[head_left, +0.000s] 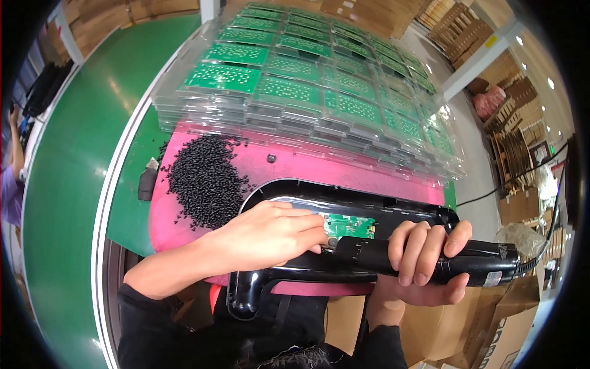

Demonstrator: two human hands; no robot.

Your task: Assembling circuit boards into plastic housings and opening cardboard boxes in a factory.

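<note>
A black plastic housing (246,294) lies open in front of me on a pink mat, with a small green circuit board (351,225) inside it. My right hand (425,257) is wrapped round a black electric screwdriver (367,254), held nearly level, its tip pointing left. That tip meets the fingertips of my left hand (276,230) at the board's near left corner. The left fingers are pressed together there; whatever they pinch is hidden. A heap of tiny black parts, seemingly screws (206,179), sits left of the housing.
Clear plastic trays (295,117) of green circuit boards are stacked high behind the mat (307,161). A green conveyor belt (80,203) runs along the left. The screwdriver's cable (550,230) rises at right. Cardboard boxes (442,326) stand below right. Another person's arm (17,144) shows far left.
</note>
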